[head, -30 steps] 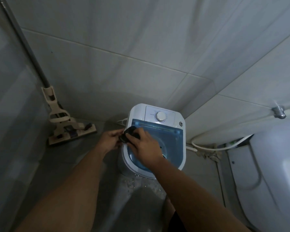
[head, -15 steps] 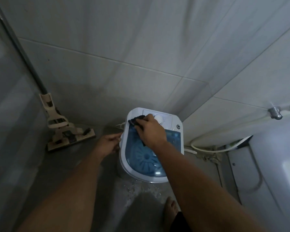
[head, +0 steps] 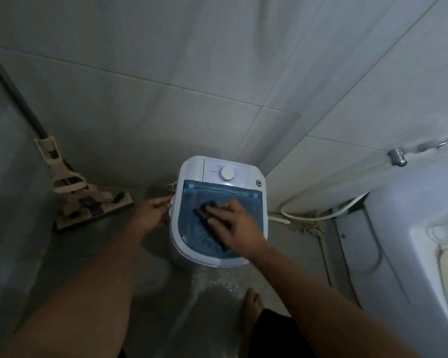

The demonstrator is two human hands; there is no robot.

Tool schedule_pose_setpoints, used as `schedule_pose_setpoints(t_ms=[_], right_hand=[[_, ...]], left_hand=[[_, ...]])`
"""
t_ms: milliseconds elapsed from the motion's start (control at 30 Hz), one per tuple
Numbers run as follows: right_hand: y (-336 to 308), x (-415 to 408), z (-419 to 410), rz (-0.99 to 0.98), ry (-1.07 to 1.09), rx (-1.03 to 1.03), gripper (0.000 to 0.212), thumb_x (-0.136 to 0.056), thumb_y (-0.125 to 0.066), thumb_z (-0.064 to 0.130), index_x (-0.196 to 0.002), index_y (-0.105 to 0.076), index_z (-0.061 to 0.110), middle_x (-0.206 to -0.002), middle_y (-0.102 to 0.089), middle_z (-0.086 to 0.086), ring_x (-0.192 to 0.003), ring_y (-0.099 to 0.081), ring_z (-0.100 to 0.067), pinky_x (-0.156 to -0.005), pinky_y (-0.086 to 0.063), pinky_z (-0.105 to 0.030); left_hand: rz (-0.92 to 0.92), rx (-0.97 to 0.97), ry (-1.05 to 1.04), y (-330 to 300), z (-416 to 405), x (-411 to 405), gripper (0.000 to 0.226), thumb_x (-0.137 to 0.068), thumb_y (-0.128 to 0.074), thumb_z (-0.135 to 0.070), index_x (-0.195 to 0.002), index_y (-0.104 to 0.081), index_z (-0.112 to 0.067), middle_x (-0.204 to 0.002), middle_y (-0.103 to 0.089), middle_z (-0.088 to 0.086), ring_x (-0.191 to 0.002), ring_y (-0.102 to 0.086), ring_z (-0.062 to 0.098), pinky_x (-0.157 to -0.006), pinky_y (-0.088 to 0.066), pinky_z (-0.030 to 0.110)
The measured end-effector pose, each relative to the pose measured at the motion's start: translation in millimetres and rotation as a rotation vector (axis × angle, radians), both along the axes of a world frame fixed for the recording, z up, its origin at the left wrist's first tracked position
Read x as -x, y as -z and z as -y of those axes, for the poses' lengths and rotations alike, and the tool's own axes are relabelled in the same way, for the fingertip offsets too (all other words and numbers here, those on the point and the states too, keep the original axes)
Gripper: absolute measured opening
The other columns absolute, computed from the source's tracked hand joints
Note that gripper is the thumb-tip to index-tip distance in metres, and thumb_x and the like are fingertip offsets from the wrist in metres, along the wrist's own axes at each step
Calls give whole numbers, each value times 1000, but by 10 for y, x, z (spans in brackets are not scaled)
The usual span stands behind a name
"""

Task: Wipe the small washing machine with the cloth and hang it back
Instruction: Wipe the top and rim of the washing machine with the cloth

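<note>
The small white washing machine (head: pixel 192 166) stands on the floor in the tiled corner, with a round white dial at the back and a clear blue lid. My right hand (head: pixel 237 227) presses a dark cloth (head: pixel 204 211) flat on the middle of the blue lid; part of the cloth is hidden under the palm. My left hand (head: pixel 153 211) grips the machine's left side, fingers curled on its edge.
A beige flat mop (head: pixel 88 202) leans against the left wall, its head on the floor. White hoses (head: pixel 318 215) run along the floor on the right toward a large white appliance (head: pixel 411 228). A metal tap (head: pixel 397 156) juts from the wall. Wet floor and my bare foot (head: pixel 252 303) lie below.
My right hand has slid the cloth from the back left edge near the dial down onto the middle of the blue lid. My left hand stays on the machine's left side.
</note>
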State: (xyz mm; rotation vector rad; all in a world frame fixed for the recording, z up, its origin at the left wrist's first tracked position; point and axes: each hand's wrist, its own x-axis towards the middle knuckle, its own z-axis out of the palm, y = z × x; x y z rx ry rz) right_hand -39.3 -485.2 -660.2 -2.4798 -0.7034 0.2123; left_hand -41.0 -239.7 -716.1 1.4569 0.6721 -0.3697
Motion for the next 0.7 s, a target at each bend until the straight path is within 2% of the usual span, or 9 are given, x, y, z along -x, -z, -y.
schedule_pose_setpoints(t_ms=[67,133,233,333,433,533,633,700], right_hand=[[-66,-297,161,65,278,13,41,-100,-57,42,-138,-62,28,-124,-53,-1,-105,-57,-16,-94,-53,-35],[-9,-492,312,85,482,111,41,-101,-55,42,-138,-61,28,-126,-52,-4,-107,-61,-23,-90,-52,-35],[230,-407,320,112,595,168,40,-101,-55,41,-137,-62,26,-127,-52,-7,-107,-62,-29,-88,-56,-40],[444,-143,80,179,544,99,37,-99,-58,39,-134,-64,26,-126,-55,-7,-108,-61,-26,-82,-58,-40],[517,-10,-123,239,412,138,36,-98,-61,38,-130,-66,23,-122,-57,-12,-106,-61,-30,-71,-61,-44],[473,92,-294,228,247,146,38,-99,-58,39,-134,-62,24,-125,-55,-14,-112,-59,-32,-79,-60,-47],[395,150,-437,137,21,51,38,-97,-60,38,-133,-64,26,-125,-56,-11,-109,-60,-31,-82,-57,-42],[326,126,-393,91,-9,-38,37,-97,-61,38,-131,-67,25,-121,-59,-8,-105,-62,-27,-81,-56,-38]], left_hand=[[-11,-21,-3,1,22,2,34,-100,-54,-12,-132,-63,-15,-101,-68,16,-88,-60,25,-78,-54,34],[-21,-35,-9,4,24,2,34,-99,-54,-12,-132,-63,-16,-106,-70,17,-91,-61,26,-89,-53,42],[-6,-71,3,44,19,-1,33,-98,-56,-13,-130,-65,-17,-108,-73,17,-89,-66,27,-92,-55,46],[-2,-92,-7,62,16,1,33,-98,-57,-14,-129,-66,-18,-99,-73,14,-84,-65,25,-89,-56,45],[13,-97,9,61,23,4,33,-98,-56,-13,-129,-66,-19,-102,-72,13,-88,-66,27,-92,-55,47],[-9,-107,26,58,3,-5,32,-98,-57,-16,-127,-67,-23,-107,-73,13,-98,-69,33,-92,-56,47],[-12,-133,57,90,-37,7,25,-95,-61,-22,-108,-72,-40,-106,-75,12,-98,-71,35,-92,-56,52],[-8,-148,69,141,-73,10,26,-93,-62,-24,-94,-72,-48,-105,-76,11,-96,-72,34,-91,-56,54]])
